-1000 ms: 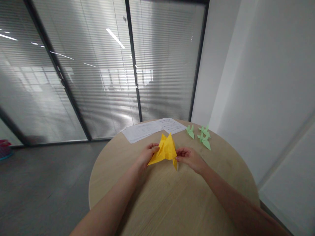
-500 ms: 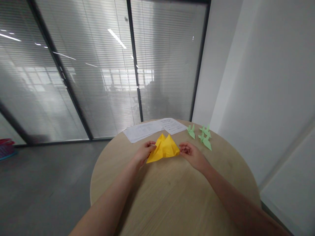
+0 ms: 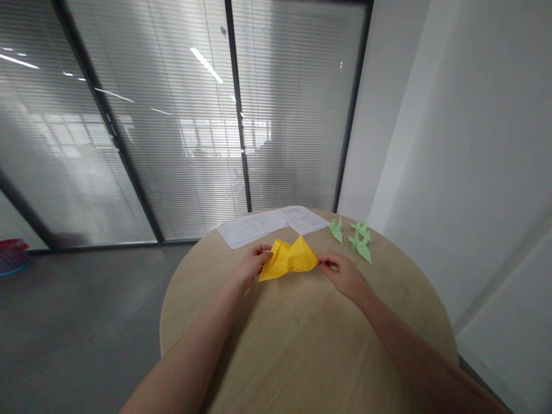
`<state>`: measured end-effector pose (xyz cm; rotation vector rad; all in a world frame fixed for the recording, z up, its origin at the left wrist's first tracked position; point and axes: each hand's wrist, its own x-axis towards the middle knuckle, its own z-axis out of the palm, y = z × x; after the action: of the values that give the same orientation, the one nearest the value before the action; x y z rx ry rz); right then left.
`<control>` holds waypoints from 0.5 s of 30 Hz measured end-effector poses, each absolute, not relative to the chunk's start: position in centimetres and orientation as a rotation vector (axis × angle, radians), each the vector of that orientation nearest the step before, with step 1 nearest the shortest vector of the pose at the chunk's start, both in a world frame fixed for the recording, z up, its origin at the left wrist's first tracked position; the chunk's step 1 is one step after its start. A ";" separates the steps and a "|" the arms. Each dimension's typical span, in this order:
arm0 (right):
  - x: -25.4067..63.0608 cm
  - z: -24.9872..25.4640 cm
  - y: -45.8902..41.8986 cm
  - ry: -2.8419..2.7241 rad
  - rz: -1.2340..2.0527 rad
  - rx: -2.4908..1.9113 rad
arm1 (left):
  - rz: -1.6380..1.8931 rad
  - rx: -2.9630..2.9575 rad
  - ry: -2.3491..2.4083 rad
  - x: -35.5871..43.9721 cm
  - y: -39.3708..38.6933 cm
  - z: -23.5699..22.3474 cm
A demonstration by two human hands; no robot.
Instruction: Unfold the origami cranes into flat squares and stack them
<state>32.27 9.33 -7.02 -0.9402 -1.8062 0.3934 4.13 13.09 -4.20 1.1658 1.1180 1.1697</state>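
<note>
A creased sheet of yellow origami paper [image 3: 290,259] is held above the middle of the round table, partly folded, with a raised peak on its right side. My left hand [image 3: 253,265] pinches its left edge between thumb and fingers. At the right corner, my right hand [image 3: 340,271] closes thumb and fingertips on the paper. Several pale green folded paper cranes [image 3: 361,237] stand to the right, beyond my right hand; one green crane [image 3: 336,230] is a little apart from the others.
Printed white sheets [image 3: 252,227] lie at the far side of the round wooden table [image 3: 297,345]. Behind it stands a glass partition with blinds [image 3: 194,184]. A white wall [image 3: 487,172] is on the right. A pink and blue basket [image 3: 12,257] sits on the floor at far left.
The left peak of the yellow paper has dropped and spread leftward, while the right one stays up. My right hand's fingers have closed more tightly on the right corner.
</note>
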 end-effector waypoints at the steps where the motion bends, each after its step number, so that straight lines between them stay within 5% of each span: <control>1: 32.3 -7.1 9.4 -1.807 0.386 -0.937 | 1.169 1.166 1.116 4.1 13.0 -4.1; 15: 33.1 -6.8 9.5 -1.848 0.317 -0.905 | 1.198 1.192 1.121 3.9 13.1 -3.8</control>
<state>33.08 9.53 -6.76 -0.9054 -1.8485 0.3168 3.88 13.08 -3.79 1.1919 1.1210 1.1977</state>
